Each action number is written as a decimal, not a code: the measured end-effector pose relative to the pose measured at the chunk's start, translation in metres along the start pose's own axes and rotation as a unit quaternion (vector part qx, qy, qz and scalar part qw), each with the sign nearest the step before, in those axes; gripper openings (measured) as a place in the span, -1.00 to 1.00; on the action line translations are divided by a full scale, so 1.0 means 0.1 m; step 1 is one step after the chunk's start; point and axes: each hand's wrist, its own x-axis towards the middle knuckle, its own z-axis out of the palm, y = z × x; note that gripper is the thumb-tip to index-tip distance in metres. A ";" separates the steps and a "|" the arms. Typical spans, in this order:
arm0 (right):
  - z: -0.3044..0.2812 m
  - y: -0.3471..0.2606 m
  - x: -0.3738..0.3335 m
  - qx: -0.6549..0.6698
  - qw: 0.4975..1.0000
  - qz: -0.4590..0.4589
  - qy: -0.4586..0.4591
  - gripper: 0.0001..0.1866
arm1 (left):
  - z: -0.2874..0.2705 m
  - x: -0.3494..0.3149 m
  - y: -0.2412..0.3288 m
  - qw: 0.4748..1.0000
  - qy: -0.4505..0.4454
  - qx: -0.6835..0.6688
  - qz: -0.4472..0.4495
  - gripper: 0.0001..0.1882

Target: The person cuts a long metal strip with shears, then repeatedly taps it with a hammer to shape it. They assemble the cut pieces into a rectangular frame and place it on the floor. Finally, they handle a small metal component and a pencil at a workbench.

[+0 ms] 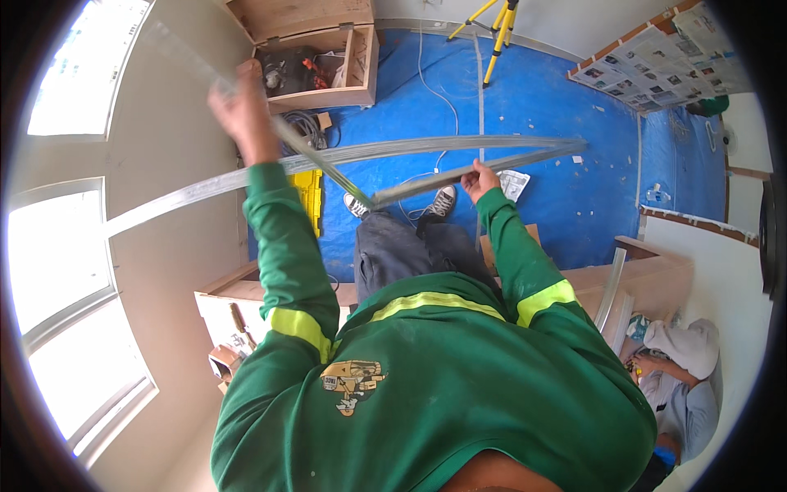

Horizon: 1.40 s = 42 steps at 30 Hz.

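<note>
A long, thin grey metal strip [385, 149] crosses in front of me from the window side to the right, where a second length [525, 158] meets its end at a sharp angle. My right hand [479, 180] pinches this second length, which runs back to a point between my shoes. From there a third length [324, 166] rises up to the left. Around that length my raised left hand [240, 115] is closed, blurred by motion; the far end beyond it is smeared. Whether the lengths are one bent strip or separate pieces, I cannot tell.
Blue sheeting [541, 98] covers the floor. An open wooden chest [361, 94] with tools stands ahead, near coiled cable [303, 131] and a yellow plastic object [309, 197]. Yellow tripod legs [496, 41] stand farther off. Another person [680, 369] is at the lower right; windows [61, 246] line the left wall.
</note>
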 end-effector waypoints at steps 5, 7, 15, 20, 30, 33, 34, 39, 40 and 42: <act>0.49 -0.27 0.25 0.014 1.000 -0.020 0.003 -0.83 | -1.46 -0.07 0.25 0.801 -0.238 -0.550 -0.007 -0.58; 0.47 -0.23 0.27 0.008 0.999 -0.037 -0.001 -0.82 | -1.62 -0.17 0.13 0.914 -0.037 -0.404 -0.019 -0.53; 0.04 0.36 0.18 -0.106 0.987 0.041 0.113 -0.87 | -1.38 0.06 -0.31 0.982 -0.012 -0.097 -0.164 -0.20; -0.19 0.38 0.09 -0.062 0.995 0.077 0.034 -0.86 | -1.18 0.05 -0.14 0.884 -0.299 -0.318 -0.168 -0.29; 0.11 0.26 0.20 -0.063 0.993 0.036 0.090 -0.82 | -1.16 0.11 0.11 0.974 -0.132 -0.137 -0.126 -0.23; 0.10 0.19 0.11 -0.016 0.999 0.034 0.038 -0.81 | -1.39 0.17 0.02 0.711 -0.359 -0.596 -0.107 -0.52; 0.11 0.15 0.10 0.009 0.999 0.023 0.032 -0.80 | -1.41 0.17 0.01 0.653 -0.394 -0.639 -0.101 -0.57; 0.26 0.07 0.18 -0.112 0.991 0.016 0.072 -0.80 | -1.44 -0.09 0.14 0.972 0.211 0.011 -0.106 -0.71; 0.25 0.11 0.17 -0.112 0.989 0.038 0.089 -0.80 | -1.48 -0.16 0.21 0.966 0.231 0.032 -0.114 -0.70; 0.20 0.23 0.13 -0.121 0.986 0.052 0.099 -0.80 | -1.58 -0.25 0.31 0.981 0.045 -0.160 -0.105 -0.68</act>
